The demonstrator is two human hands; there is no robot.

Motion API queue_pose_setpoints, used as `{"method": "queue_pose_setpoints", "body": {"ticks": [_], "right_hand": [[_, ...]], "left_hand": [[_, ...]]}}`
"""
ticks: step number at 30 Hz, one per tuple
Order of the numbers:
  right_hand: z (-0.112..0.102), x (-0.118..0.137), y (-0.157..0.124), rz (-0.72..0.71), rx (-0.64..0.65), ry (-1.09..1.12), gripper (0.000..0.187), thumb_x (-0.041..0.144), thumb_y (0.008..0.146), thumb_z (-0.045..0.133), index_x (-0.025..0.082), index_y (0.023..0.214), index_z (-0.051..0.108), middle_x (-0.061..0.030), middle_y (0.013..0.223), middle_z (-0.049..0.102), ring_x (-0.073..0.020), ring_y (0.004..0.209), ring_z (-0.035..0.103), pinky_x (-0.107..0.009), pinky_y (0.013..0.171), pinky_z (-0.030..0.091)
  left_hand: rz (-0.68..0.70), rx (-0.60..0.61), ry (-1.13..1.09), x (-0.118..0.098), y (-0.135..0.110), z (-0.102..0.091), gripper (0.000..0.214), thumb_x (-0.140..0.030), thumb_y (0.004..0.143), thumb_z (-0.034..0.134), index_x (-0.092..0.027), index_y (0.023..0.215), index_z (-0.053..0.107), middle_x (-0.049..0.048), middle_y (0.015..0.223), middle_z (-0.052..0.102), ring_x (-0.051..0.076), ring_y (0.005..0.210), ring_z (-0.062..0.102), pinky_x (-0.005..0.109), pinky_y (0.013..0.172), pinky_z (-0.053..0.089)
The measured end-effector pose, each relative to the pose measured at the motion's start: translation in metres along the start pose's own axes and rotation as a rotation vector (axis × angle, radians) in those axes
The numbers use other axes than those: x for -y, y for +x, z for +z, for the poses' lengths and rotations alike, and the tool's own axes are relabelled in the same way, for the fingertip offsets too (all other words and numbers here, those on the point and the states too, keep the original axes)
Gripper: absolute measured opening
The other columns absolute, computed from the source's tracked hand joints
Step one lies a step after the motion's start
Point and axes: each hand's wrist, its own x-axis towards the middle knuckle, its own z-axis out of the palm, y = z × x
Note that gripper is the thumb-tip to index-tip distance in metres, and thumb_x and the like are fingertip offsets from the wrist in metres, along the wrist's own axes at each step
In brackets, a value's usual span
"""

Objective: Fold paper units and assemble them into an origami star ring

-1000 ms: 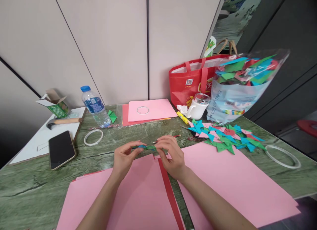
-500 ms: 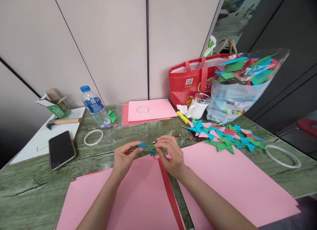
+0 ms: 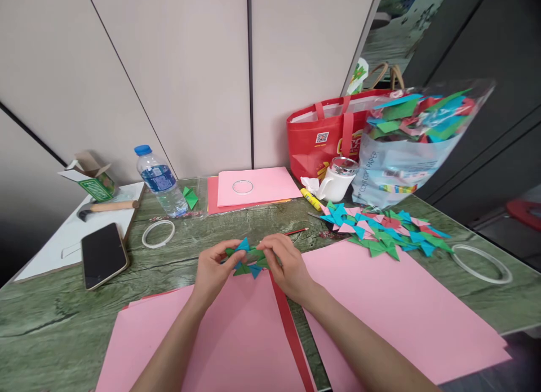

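Both my hands hold a small folded paper piece [image 3: 245, 258] made of blue and green triangles, just above the green table. My left hand [image 3: 213, 272] pinches its left side. Its right side is pinched by my right hand [image 3: 284, 263]. Pink paper sheets [image 3: 236, 335] lie under my forearms, with a red strip [image 3: 291, 335] between them. A pile of blue, green and pink folded triangles [image 3: 382, 231] sits to the right of my hands.
A clear bag of folded pieces [image 3: 412, 141], a red tote [image 3: 325, 138], a white mug [image 3: 338, 181] and a glue stick [image 3: 311, 200] stand at the back right. On the left are a phone [image 3: 103, 254], a water bottle [image 3: 158, 181], a tape ring [image 3: 158, 233], a hammer [image 3: 107, 207] and a box [image 3: 91, 175].
The paper piece has tilted from edge-on to show its blue and green points. Both hands have shifted slightly toward me and down.
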Motion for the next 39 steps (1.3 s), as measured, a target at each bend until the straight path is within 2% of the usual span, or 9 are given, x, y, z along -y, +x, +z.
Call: {"method": "queue_pose_setpoints", "body": {"ticks": [6, 9, 14, 21, 31, 39], "right_hand": [[0.0031, -0.0006, -0.0027, 0.091, 0.098, -0.066, 0.024, 0.009, 0.088, 0.033, 0.020, 0.095, 0.053, -0.0070, 0.092, 0.055, -0.0185, 0.091, 0.050, -0.036, 0.081, 0.040], [0.0039, 0.0007, -0.0028, 0.120, 0.124, -0.076, 0.017, 0.013, 0.088, 0.036, 0.020, 0.095, 0.050, -0.0070, 0.092, 0.054, -0.0195, 0.092, 0.049, -0.039, 0.084, 0.039], [0.0056, 0.0012, -0.0025, 0.080, 0.097, -0.081, 0.006, 0.022, 0.085, 0.049, 0.021, 0.090, 0.047, -0.0063, 0.089, 0.053, -0.0204, 0.090, 0.050, -0.041, 0.083, 0.040], [0.0063, -0.0009, -0.0039, 0.123, 0.114, -0.038, 0.004, 0.017, 0.083, 0.047, 0.020, 0.085, 0.045, -0.0058, 0.087, 0.049, -0.0196, 0.088, 0.048, -0.040, 0.082, 0.040], [0.0085, -0.0036, -0.0040, 0.128, 0.070, 0.040, 0.006, 0.014, 0.081, 0.046, 0.019, 0.082, 0.044, -0.0056, 0.086, 0.047, -0.0180, 0.084, 0.049, -0.035, 0.075, 0.044], [0.0087, -0.0040, -0.0047, 0.138, 0.078, 0.096, 0.007, 0.013, 0.081, 0.047, 0.019, 0.082, 0.043, -0.0054, 0.086, 0.045, -0.0172, 0.084, 0.048, -0.033, 0.075, 0.044]], "left_hand": [[-0.011, 0.022, 0.008, -0.0020, -0.0005, 0.0025, 0.023, -0.029, 0.066, 0.068, -0.014, 0.084, 0.067, 0.0015, 0.061, 0.067, 0.016, 0.057, 0.062, 0.025, 0.053, 0.052], [-0.007, 0.041, -0.007, -0.0026, -0.0015, 0.0044, 0.020, -0.028, 0.067, 0.067, -0.015, 0.083, 0.068, 0.0012, 0.062, 0.067, 0.016, 0.057, 0.063, 0.025, 0.053, 0.052], [-0.014, 0.050, -0.033, -0.0018, -0.0019, 0.0050, 0.020, -0.030, 0.067, 0.068, -0.016, 0.082, 0.068, 0.0020, 0.064, 0.069, 0.018, 0.059, 0.065, 0.025, 0.052, 0.053], [-0.064, 0.103, -0.092, -0.0047, -0.0036, 0.0049, 0.020, -0.029, 0.067, 0.068, -0.015, 0.082, 0.067, 0.0029, 0.067, 0.068, 0.018, 0.059, 0.065, 0.026, 0.052, 0.053], [-0.071, 0.113, -0.080, -0.0093, -0.0047, 0.0064, 0.020, -0.030, 0.066, 0.068, -0.015, 0.079, 0.068, 0.0030, 0.065, 0.069, 0.018, 0.058, 0.065, 0.027, 0.053, 0.053], [-0.065, 0.131, -0.105, -0.0023, -0.0029, 0.0045, 0.019, -0.029, 0.068, 0.067, -0.016, 0.081, 0.068, 0.0029, 0.066, 0.068, 0.018, 0.059, 0.064, 0.027, 0.054, 0.052]]}}
